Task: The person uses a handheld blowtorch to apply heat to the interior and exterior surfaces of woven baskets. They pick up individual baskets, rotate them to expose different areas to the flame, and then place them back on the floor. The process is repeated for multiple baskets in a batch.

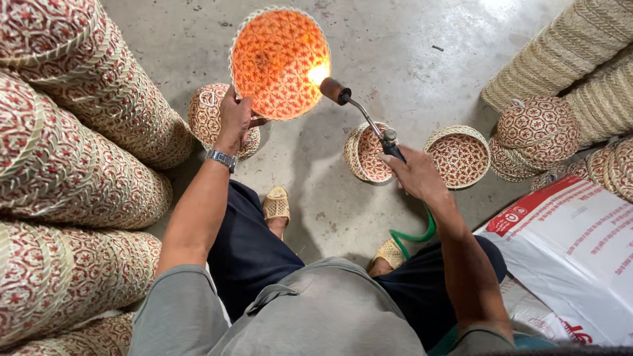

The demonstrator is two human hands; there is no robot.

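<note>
My left hand (235, 120) grips the lower rim of a round woven basket (280, 62), red and cream patterned, tilted so its inside faces me. It glows orange from a flame at its right inner edge. My right hand (415, 173) holds a gas torch (361, 112) by its handle; the brown nozzle points up-left into the basket. A green hose (415, 234) runs from the torch down past my right wrist. A silver watch sits on my left wrist.
Stacked patterned baskets (72, 171) lie in long rolls at the left. Smaller baskets (459, 157) rest on the concrete floor ahead; another (366, 153) stands on its side. Plain woven stacks (567, 53) fill the upper right. A white printed sack (573, 250) lies at my right knee.
</note>
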